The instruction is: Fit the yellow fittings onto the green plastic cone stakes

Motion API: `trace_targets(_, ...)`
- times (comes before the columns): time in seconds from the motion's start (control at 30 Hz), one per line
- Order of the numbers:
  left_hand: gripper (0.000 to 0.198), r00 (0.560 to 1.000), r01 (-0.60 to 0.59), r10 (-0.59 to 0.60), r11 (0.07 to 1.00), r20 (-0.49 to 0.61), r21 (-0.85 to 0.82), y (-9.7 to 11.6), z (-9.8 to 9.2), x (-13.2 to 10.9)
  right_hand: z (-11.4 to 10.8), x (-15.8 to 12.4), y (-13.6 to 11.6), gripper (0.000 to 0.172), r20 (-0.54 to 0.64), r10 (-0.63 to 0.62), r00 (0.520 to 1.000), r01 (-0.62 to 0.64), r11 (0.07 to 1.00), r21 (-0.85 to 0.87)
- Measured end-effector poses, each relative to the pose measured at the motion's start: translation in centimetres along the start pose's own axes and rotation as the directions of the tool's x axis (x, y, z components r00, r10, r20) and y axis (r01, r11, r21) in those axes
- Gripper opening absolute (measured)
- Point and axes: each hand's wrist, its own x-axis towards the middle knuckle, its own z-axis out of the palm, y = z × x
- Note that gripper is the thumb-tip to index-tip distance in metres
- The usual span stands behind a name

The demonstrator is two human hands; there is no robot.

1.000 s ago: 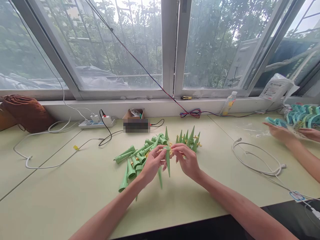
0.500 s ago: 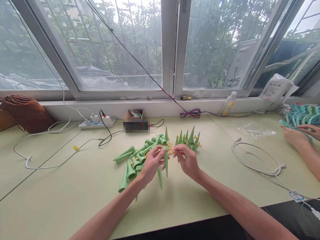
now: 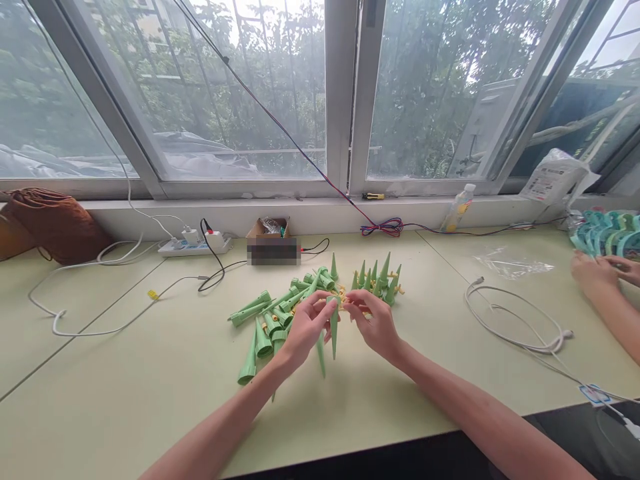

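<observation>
My left hand (image 3: 311, 328) is closed around a green plastic watering spike (image 3: 334, 333), its wide end up and its tip pointing down. Close to that upper end, my right hand (image 3: 373, 319) pinches a small yellow valve, mostly hidden by the fingertips. A heap of loose green spikes (image 3: 250, 313) lies beside and behind my left hand, some with yellow parts on them. Beyond the fingers are small yellow pieces (image 3: 341, 291), partly covered. Behind my right hand a group of green spikes (image 3: 384, 272) stands tip up, with yellow valves sticking out sideways.
A small cardboard box (image 3: 270, 227) and a power strip (image 3: 195, 245) sit along the window wall. White cable (image 3: 515, 330) is coiled at right, near a plastic bag (image 3: 515, 261) and a bottle (image 3: 459, 208). Another person's hands (image 3: 597, 277) handle teal pieces at far right.
The held spike has shifted slightly and its upper end is closer to my right fingertips. The other person's hands have moved a little right.
</observation>
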Motion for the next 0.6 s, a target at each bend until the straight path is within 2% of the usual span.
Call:
trace_targets(0.17,0.034,0.998,-0.056,0.059,0.994,-0.028,0.094,-0.3,0.1,0.0,0.0,0.0,0.1,0.014,-0.006,-0.010,1.000,0.010,0.999,-0.038)
trace_targets(0.43,0.029,0.982,-0.160,0.177,0.966,-0.069,0.203,-1.8,-0.2,0.0,0.1,0.0,0.1,0.013,-0.009,-0.018,1.000,0.017,0.998,-0.067)
trace_targets(0.6,0.024,0.951,-0.249,0.298,0.895,-0.079,0.370,-1.9,-0.2,-0.3,0.0,-0.1,0.2,0.015,0.003,0.017,1.000,-0.017,0.999,-0.039)
